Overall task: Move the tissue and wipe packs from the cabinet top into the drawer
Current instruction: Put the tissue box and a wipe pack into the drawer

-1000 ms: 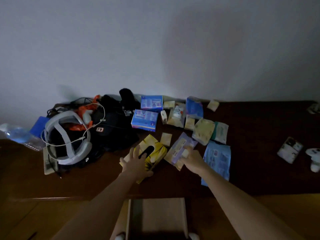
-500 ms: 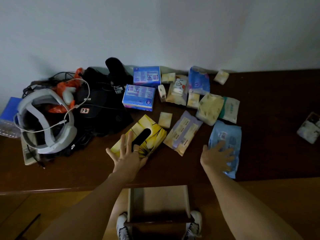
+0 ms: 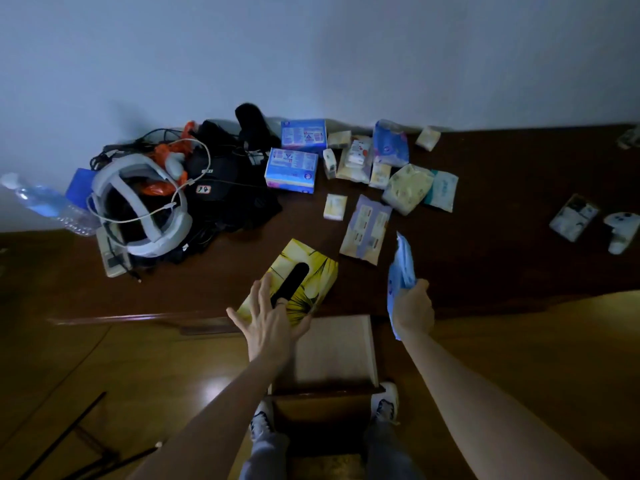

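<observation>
My right hand (image 3: 414, 308) grips a light blue wipe pack (image 3: 400, 271), lifted on edge over the cabinet's front edge. A yellow tissue box (image 3: 298, 275) hangs off the front edge under my left hand (image 3: 268, 315), whose spread fingers rest on its near end with the thumb against the side. Below both hands the pale wooden drawer (image 3: 349, 348) stands pulled out. Several more packs lie on the dark cabinet top (image 3: 502, 265): a lilac pack (image 3: 367, 230), a pale yellow pack (image 3: 407, 188), a teal pack (image 3: 443, 190), two blue boxes (image 3: 292, 169) and small tissue packets.
A white headset (image 3: 145, 206) on a heap of black bags and cables fills the left side, with a water bottle (image 3: 45, 202) beyond it. A small patterned pack (image 3: 573, 216) and a white controller (image 3: 623, 230) lie far right. My shoes (image 3: 384, 407) flank the drawer.
My right hand closed on the light blue wipe pack and lifted it off the cabinet top toward the front edge. My left hand drew the yellow tissue box nearer, partly over the edge.
</observation>
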Demonstrator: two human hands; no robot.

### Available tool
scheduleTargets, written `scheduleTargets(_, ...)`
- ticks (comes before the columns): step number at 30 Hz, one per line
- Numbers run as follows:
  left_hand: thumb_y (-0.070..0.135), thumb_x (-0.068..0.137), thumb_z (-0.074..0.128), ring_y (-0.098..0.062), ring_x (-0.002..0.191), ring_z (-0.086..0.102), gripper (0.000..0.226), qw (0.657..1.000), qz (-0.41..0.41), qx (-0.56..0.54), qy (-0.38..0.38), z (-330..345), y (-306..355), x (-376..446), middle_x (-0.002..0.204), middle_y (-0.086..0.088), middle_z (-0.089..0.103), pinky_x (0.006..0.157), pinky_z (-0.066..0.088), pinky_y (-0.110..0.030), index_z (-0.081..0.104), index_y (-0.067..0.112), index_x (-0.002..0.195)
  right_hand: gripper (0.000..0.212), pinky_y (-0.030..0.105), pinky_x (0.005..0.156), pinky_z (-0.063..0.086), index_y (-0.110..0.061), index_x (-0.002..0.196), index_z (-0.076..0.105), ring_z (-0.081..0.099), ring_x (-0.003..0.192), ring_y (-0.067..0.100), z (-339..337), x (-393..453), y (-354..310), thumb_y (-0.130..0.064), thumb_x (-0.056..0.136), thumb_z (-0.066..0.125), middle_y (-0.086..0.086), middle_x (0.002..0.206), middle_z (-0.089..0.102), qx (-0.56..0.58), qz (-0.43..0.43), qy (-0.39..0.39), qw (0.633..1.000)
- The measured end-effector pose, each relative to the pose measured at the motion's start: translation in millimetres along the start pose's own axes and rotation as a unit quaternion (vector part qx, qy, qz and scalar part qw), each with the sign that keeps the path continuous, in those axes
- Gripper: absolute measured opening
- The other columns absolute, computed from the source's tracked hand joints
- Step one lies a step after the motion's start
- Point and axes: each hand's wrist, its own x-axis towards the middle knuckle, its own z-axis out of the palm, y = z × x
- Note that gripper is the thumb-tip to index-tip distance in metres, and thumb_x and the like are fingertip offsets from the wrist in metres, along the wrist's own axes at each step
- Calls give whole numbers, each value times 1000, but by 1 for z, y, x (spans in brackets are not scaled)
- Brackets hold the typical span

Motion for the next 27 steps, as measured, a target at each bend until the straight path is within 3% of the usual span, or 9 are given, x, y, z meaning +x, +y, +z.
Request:
scheduleTargets(4,78,81,51,-31,154,11,61,998,32,-12,50,13,-18,-56,166,-9,19,117,2,-68,72,22,96,28,42,72,50,-7,125,50,65,101,39,10,-52,45,-19,105,35,19,115,65,38,14,-44,998)
scheduleTargets(7,75,79,54,-35,151,20,64,996,50,-13,71,38,-34,-90,164,-13,24,119,20,-58,75,19,101,35,42,79,52,-9,132,53,63,109,39,29,-72,89,-16,102,38,18,121,64,57,53,-101,992)
scheduleTargets(12,85,77,43,-31,147,20,75,998,22,17,-52,95,-40,-120,165,-8,20,112,27,-53,74,23,105,30,30,63,44,-3,124,56,59,90,30,66,-68,169,-7,99,39,17,113,63,33,99,-188,977)
scheduleTargets(15,87,75,39,-29,145,21,77,992,42,39,-110,141,-37,-115,164,-4,19,112,29,-54,74,27,107,26,34,69,39,0,117,56,58,88,34,90,-44,207,-6,99,38,14,102,57,12,92,-172,981)
scheduleTargets(17,86,73,42,-28,142,24,75,989,66,45,-122,179,-38,-105,161,-3,24,111,30,-53,75,26,105,18,32,61,38,-4,106,54,58,79,30,114,-24,231,-8,99,38,13,94,59,30,83,-166,982)
scheduleTargets(21,80,69,52,-28,134,32,71,988,96,46,-109,265,-45,-70,151,-2,37,107,30,-46,77,24,104,20,27,52,38,-16,107,50,62,74,23,172,13,263,-28,103,34,4,85,59,114,97,-143,978)
scheduleTargets(24,76,67,56,-31,134,36,70,988,121,35,-91,331,-56,-42,149,-4,39,107,34,-49,75,24,110,59,24,55,39,-28,112,50,61,74,11,229,47,280,-75,94,19,-2,89,61,121,105,-173,972)
scheduleTargets(27,73,66,60,-33,137,35,80,988,133,22,-70,396,-73,-13,153,-6,33,110,34,-52,60,29,132,69,20,48,41,-28,109,53,61,65,6,286,81,296,-88,82,34,-10,84,59,111,94,-190,971)
